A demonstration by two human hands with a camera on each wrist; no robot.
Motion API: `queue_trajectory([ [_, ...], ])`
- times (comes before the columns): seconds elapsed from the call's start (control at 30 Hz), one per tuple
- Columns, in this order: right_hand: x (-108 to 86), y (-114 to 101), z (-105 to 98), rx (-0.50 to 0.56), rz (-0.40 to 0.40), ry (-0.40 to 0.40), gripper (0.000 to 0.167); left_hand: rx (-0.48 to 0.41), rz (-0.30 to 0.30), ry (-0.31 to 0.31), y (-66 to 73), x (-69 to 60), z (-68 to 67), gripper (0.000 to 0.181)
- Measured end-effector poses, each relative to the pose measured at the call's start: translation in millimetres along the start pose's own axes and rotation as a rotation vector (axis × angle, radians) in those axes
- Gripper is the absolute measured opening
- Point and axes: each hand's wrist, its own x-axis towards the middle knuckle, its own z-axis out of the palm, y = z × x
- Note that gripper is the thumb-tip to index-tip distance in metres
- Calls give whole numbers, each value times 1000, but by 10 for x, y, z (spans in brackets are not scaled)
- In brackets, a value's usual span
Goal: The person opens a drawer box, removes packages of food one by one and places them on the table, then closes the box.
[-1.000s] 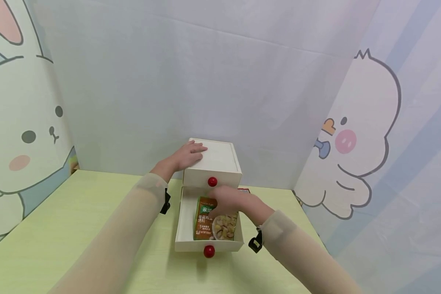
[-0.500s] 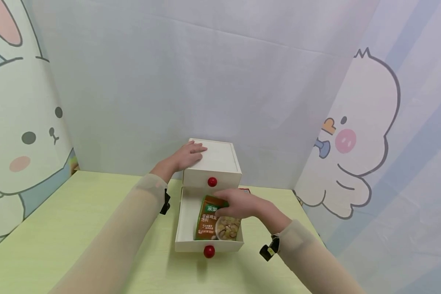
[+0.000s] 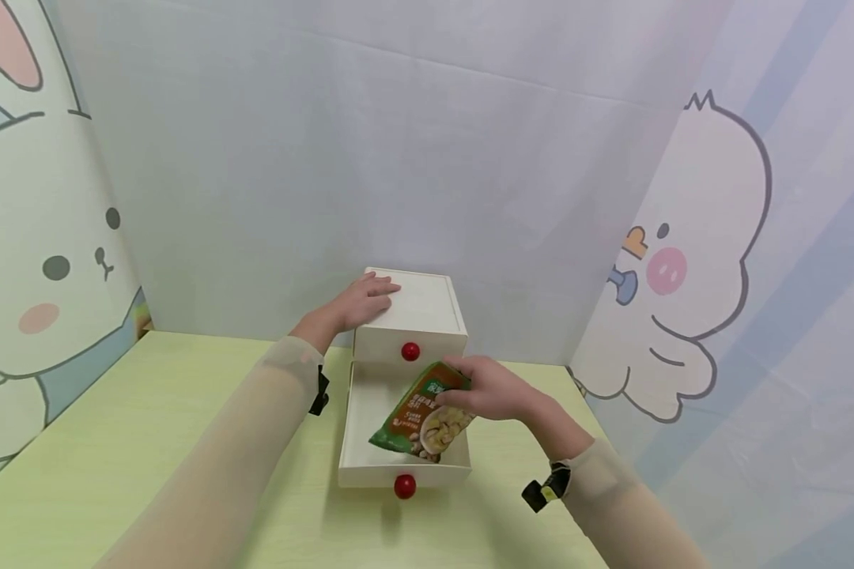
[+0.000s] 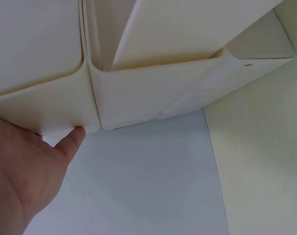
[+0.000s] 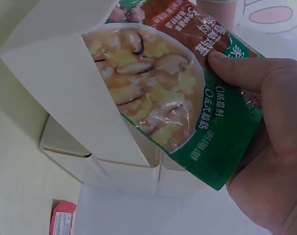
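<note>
A white two-drawer box (image 3: 420, 304) stands on the table, its lower drawer (image 3: 359, 423) pulled out and its upper one closed. My left hand (image 3: 359, 303) rests on the left of the box's top, fingers extended; the left wrist view shows the left hand (image 4: 28, 171) against the box edge. With thumb and fingers my right hand (image 3: 494, 390) pinches the upper right of a green and brown food packet (image 3: 416, 415), held tilted over the open drawer. In the right wrist view the right hand (image 5: 278, 117) grips the packet (image 5: 187, 93) beside the drawer wall (image 5: 75, 83).
Red knobs sit on the upper drawer (image 3: 410, 352) and the lower drawer (image 3: 405, 486). A small red packet (image 5: 63, 218) lies on the table beside the box in the right wrist view. A pale curtain (image 3: 427, 158) hangs behind the light green table (image 3: 206, 379).
My right hand has moved up and to the right, raising and tilting the packet that stood upright in the drawer. My left hand stays on the box.
</note>
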Motion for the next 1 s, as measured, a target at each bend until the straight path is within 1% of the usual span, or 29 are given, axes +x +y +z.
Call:
queue_trajectory([
  [0.1, -33, 70, -25, 46, 45, 48, 37, 4, 0, -1, -1, 1, -1, 60],
  [0.2, -64, 141, -51, 121, 90, 98, 41, 6, -7, 0, -1, 1, 1, 61],
  [0.43, -184, 348, -148, 283, 155, 199, 45, 14, -9, 2, -24, 9, 6, 60],
  [0.5, -222, 429, -178, 351, 160, 225, 45, 16, -6, 4, -31, 10, 6, 60],
  [0.67, -320, 653, -244, 561, 194, 296, 46, 18, 0, 4, -43, 11, 8, 60],
  [1.0, -452, 1078, -346, 846, 367, 506, 33, 4, 7, 2, -30, 1, -1, 59],
])
